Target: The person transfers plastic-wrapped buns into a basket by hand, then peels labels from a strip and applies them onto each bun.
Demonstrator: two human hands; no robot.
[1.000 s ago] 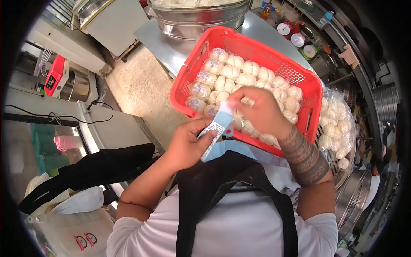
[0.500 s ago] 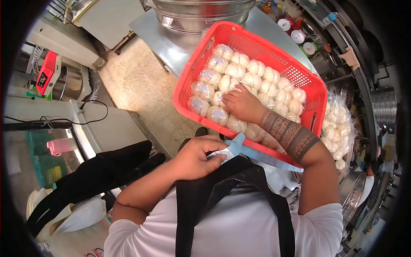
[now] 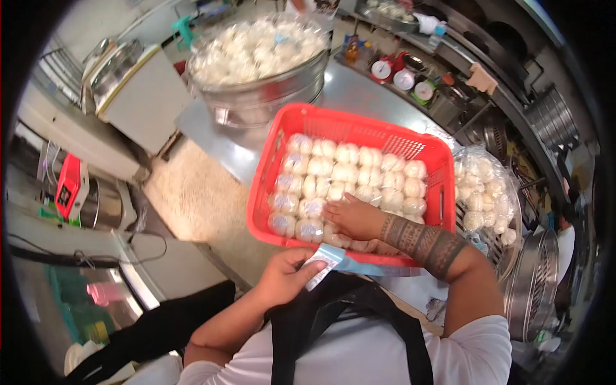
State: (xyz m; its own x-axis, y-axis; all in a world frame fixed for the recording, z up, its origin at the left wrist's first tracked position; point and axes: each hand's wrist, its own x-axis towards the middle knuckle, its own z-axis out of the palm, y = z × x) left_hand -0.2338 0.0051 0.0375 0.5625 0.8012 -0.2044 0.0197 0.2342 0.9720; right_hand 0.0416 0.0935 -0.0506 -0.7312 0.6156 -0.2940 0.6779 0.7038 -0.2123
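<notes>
Rows of wrapped white buns [image 3: 319, 167] fill a red basket [image 3: 447, 160] in front of me. Printed labels show on the buns along the left side. My right hand [image 3: 351, 217] rests palm down on the buns near the basket's front, its fingers spread. Between the thumb and fingers of my left hand [image 3: 287, 274] is a strip of printed labels [image 3: 325, 263], just outside the front rim. A light-blue backing strip [image 3: 372, 267] trails from it to the right along the basket's front.
A large round steamer [image 3: 256, 96] heaped with bagged buns stands on the metal table [image 3: 224, 144] behind the basket. More bagged buns [image 3: 481, 186] lie on a round rack at right. Dial scales [image 3: 404, 79] stand at the back. Another person's hand [image 3: 298, 5] shows at top.
My right hand left the label strip and came down on the buns, where it stays. My left hand keeps the strip. The view has tilted up, showing more of the steamer.
</notes>
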